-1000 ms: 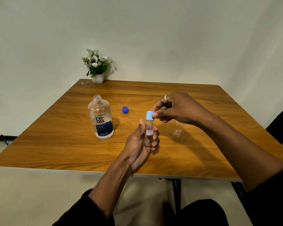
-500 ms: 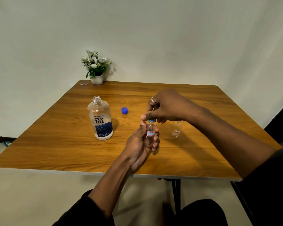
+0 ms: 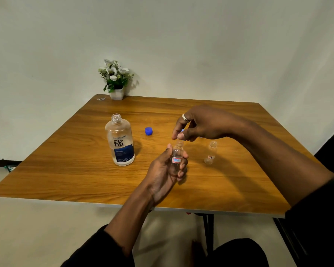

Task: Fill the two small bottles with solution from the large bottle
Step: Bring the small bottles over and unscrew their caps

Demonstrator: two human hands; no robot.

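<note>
Presently catalogued, one wooden surface [image 3: 69, 170] against a pale wall, bearing the following.

Large bottle [image 3: 120, 140]: clear, upright, uncapped, blue-and-white "renu" label facing the viewer; stands left of centre, well apart from both hands. It appears nearly empty, though the liquid level is hard to read.

Dark blue cap [image 3: 148, 131]: lies loose on the surface, just right of the large bottle and behind it, touching nothing.

Small bottle, held [image 3: 176, 158]: clear, red-bordered label, roughly upright above the surface. The left hand [image 3: 167, 170] is closed around its body, thumb on the near-left side, fingers wrapped across the right. Its threaded neck is bare at the top.

Light blue cap [image 3: 182, 130]: only a sliver visible, pinched between thumb and fingers of the right hand [image 3: 202, 124], which is closed on it directly above the held bottle's neck. Whether cap and neck touch cannot be told. A ring [image 3: 185, 117] sits on one finger of this hand.

Second small bottle [image 3: 211, 153]: clear, uncapped, similar label, standing upright on the surface to the right of the held one, under the right forearm, untouched.

Potted flowers [image 3: 115, 79]: white blooms in a white pot, at the far left corner by the wall.
</note>
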